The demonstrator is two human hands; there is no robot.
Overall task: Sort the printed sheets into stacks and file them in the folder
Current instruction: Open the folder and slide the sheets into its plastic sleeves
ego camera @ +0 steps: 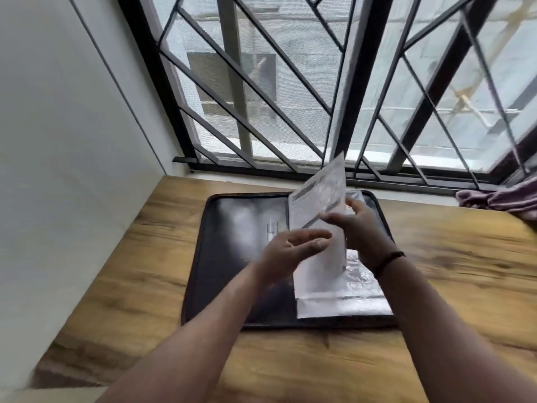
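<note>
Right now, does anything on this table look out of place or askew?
Mostly tidy. The open black folder lies flat on the wooden table, with sheets on its right half slightly fanned, not squared. A purple cloth sits bunched by the window, unrelated to filing. The raised sheet is blurred.

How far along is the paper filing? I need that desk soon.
Done: the black folder lies open on the wooden desk, with some sheets already lying on its right half. In hand: the right hand holds a printed sheet tilted up over the folder, and the left hand rests flat against it. Left: laying that sheet down and closing the folder. No separate stacks are visible.
</note>
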